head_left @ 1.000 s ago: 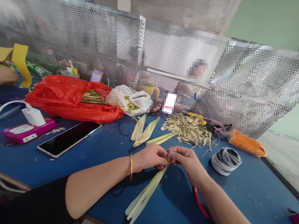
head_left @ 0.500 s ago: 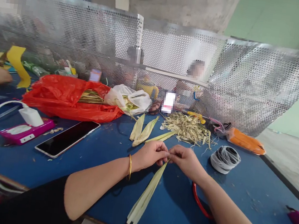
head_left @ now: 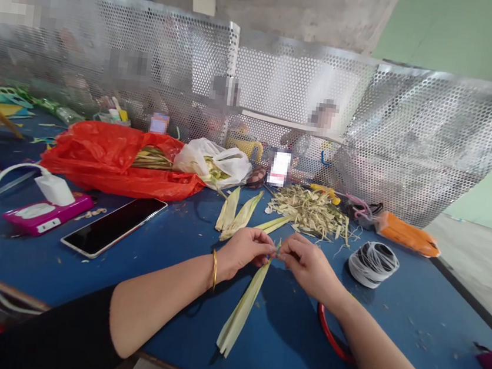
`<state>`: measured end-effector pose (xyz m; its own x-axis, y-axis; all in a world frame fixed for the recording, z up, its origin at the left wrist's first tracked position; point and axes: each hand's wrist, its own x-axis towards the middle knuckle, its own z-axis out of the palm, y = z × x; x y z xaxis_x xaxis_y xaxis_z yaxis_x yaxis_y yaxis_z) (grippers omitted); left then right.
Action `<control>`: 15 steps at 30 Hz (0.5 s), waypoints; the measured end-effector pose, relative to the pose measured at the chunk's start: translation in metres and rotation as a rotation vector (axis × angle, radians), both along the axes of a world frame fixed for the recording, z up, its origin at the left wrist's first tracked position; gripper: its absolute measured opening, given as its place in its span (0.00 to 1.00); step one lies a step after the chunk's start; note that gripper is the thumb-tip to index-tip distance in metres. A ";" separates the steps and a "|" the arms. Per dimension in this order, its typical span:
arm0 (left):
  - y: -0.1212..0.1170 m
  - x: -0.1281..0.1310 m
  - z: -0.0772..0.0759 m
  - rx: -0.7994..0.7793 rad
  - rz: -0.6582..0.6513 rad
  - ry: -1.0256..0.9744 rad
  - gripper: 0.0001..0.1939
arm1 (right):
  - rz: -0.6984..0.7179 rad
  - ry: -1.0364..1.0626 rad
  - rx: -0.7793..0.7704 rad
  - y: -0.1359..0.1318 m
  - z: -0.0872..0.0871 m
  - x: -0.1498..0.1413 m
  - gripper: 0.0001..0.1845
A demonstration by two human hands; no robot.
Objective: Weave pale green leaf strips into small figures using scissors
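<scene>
Left of the spool (head_left: 373, 265), my left hand (head_left: 248, 252) and right hand (head_left: 310, 267) pinch the husk (head_left: 242, 309); uneven tugging could split it.

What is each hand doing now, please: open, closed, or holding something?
Left hand: closed, pinching the upper end of the pale leaf bundle.
Right hand: closed, fingertips beside that end; what it pinches cannot be told.

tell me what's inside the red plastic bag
Long, yellowish-brown strips show in the opening of the red plastic bag; anything deeper is covered by the plastic and can't be seen.
</scene>
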<state>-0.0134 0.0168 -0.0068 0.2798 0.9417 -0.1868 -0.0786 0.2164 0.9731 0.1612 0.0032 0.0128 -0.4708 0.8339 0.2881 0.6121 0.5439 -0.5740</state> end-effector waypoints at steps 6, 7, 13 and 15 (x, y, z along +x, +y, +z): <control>0.000 -0.003 0.003 0.024 -0.035 0.048 0.07 | 0.021 0.028 -0.186 0.002 -0.001 0.001 0.08; 0.000 -0.003 0.004 0.033 -0.040 0.057 0.07 | 0.013 0.040 -0.217 0.003 -0.002 0.002 0.08; 0.000 -0.004 0.006 0.118 -0.068 0.102 0.07 | -0.035 0.085 -0.331 0.006 -0.004 0.005 0.05; 0.000 -0.004 0.007 0.137 -0.067 0.115 0.07 | -0.047 0.055 -0.364 0.006 -0.004 0.005 0.05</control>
<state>-0.0179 0.0164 -0.0002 0.3273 0.9404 -0.0922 0.0448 0.0820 0.9956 0.1666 0.0095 0.0092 -0.4221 0.9065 -0.0081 0.5945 0.2700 -0.7574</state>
